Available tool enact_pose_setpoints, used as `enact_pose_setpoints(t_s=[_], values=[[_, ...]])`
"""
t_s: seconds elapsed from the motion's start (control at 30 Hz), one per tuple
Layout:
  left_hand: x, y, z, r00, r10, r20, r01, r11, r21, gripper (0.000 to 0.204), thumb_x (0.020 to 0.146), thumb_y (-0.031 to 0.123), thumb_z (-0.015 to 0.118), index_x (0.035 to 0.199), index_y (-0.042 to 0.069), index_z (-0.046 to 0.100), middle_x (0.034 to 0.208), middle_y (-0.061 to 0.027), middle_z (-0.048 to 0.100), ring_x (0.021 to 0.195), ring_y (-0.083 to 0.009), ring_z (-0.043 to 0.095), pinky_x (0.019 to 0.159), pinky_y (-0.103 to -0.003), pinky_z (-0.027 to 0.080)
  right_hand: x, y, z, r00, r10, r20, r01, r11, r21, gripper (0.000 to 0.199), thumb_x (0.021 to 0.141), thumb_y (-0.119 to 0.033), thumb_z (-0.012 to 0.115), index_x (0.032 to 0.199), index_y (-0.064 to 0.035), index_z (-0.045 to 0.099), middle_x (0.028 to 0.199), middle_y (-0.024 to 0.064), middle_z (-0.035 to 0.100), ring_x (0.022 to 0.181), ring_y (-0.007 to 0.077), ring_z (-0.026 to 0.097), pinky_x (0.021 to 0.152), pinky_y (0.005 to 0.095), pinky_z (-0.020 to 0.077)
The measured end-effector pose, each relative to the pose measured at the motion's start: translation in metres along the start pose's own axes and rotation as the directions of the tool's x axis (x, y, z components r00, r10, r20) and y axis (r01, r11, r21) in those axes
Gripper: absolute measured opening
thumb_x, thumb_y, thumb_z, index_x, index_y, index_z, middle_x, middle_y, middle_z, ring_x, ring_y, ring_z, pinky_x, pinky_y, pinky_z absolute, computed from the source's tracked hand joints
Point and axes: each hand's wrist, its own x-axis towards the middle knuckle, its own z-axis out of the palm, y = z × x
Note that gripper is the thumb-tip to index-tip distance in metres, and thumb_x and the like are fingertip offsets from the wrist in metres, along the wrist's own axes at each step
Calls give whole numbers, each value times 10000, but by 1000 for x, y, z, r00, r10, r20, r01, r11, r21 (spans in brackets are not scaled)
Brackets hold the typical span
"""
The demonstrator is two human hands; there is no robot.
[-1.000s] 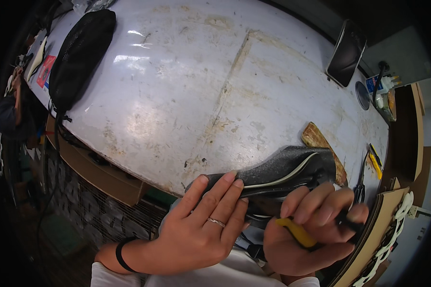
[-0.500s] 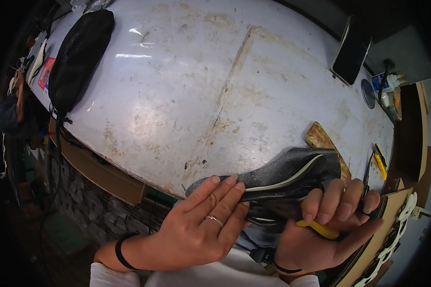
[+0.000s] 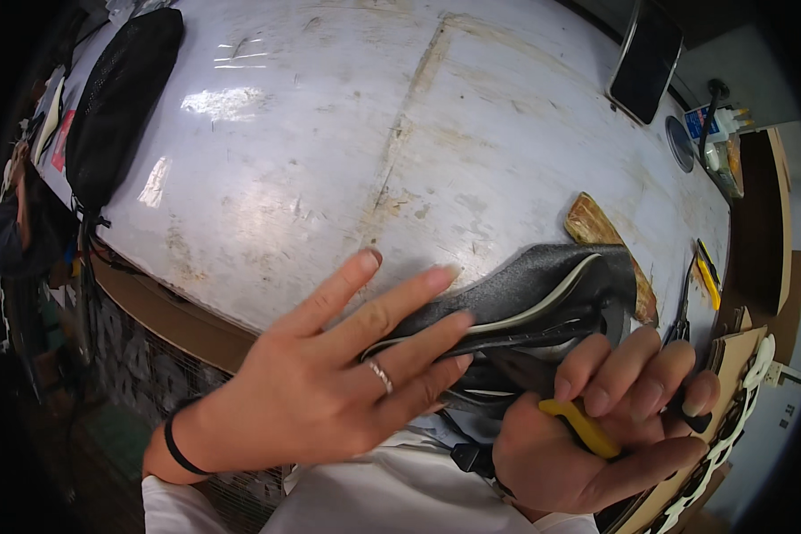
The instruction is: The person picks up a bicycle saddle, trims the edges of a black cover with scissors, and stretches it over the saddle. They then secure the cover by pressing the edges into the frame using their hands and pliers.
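A black bicycle saddle (image 3: 516, 285) with a pale curved strip along it lies at the table's near edge, its narrow end to the left. My left hand (image 3: 347, 365) is over that narrow end, fingers spread and holding nothing; whether the fingertips touch it is unclear. In my right hand (image 3: 596, 436), beside the saddle's wide end, is a yellow-handled tool that looks like pliers (image 3: 583, 429). The fingers curl around its handle, and its dark front part reaches toward the saddle's underside, partly hidden.
A worn brown block (image 3: 592, 220) sits behind the saddle. Further right lie a yellow utility knife (image 3: 707, 276) and a dark slim tool (image 3: 683, 307). A phone (image 3: 647, 62) stands at the back right, a black mesh bag (image 3: 120, 107) at the left. Another person (image 3: 18, 214) is at far left.
My left hand has shifted left, its fingers going from pressed together on the saddle to spread apart. My right hand still grips the yellow-handled tool. The view has shifted slightly.
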Motion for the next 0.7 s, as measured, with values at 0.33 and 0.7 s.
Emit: enact_pose_setpoints(t_s=[0.33, 0.7], values=[[10, 8, -5, 991, -95, 92, 98, 994, -37, 380, 748, 437, 812, 1089, 269, 830, 1481, -7, 617, 1482, -373, 452, 1192, -675, 261, 13, -7, -3, 993, 112, 41, -107, 988, -113, 454, 1119, -517, 392, 1315, -117, 480, 1008, 15, 476, 730, 124, 423, 616, 267, 414], [20, -15, 10, 979, 194, -57, -202, 950, -240, 297, 765, 202, 824, 1021, 56, 791, 1421, -92, 661, 1390, -335, 571, 1040, -449, 546, 24, -17, -13, 968, 249, -38, -246, 967, 63, 349, 1122, -437, 451, 1204, -104, 517, 897, -11, 446, 692, 110, 369, 581, 269, 354]])
